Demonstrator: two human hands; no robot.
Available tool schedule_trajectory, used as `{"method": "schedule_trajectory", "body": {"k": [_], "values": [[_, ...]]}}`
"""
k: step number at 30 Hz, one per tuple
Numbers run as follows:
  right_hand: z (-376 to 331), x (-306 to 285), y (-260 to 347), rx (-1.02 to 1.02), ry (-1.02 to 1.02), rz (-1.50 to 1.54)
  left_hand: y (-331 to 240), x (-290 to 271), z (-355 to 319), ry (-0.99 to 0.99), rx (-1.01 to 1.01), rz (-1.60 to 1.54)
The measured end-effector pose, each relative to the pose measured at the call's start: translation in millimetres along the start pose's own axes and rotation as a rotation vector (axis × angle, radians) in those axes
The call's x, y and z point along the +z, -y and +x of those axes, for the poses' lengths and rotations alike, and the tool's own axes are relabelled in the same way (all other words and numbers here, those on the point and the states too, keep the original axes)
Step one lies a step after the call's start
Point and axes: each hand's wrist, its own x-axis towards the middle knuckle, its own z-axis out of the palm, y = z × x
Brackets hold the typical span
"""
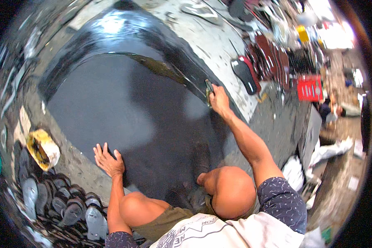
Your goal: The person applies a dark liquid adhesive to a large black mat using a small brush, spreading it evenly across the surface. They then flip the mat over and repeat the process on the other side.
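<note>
A large black sheet (99, 95) lies flat on the floor in front of my knees, on top of a glossier dark sheet (111, 29) that shows beyond its far edge. My left hand (109, 161) rests on the sheet's left edge, fingers spread and nothing in it. Along the right edge, my right hand (220, 100) is closed around a small flat dark tool (208, 87) with a greenish side; its kind is unclear. A shiny brownish strip (163, 70) runs along the far right edge of the sheet.
At left stands a cut-open tub (44, 149) with a yellow, stained inside. Below it is a heap of dark sandal soles (66, 206). To the right lie a black and red shoe sole (244, 75), stacked maroon soles (273, 60) and a red crate (310, 88).
</note>
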Motion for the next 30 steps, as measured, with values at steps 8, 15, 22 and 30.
{"method": "schedule_trajectory", "body": {"k": [8,15,22,30], "values": [[162,75,205,-0.193,0.033,-0.033,-5,-10,3,-0.01,-0.051,-0.17],[203,131,364,-0.236,0.043,-0.204,7,-13,-2,-0.01,-0.093,-0.24],[216,192,511,-0.686,0.12,-0.177,5,-2,-3,0.016,-0.123,-0.305],[99,242,659,-1.104,0.354,-0.249,15,3,-10,-0.021,-0.114,-0.344]]}}
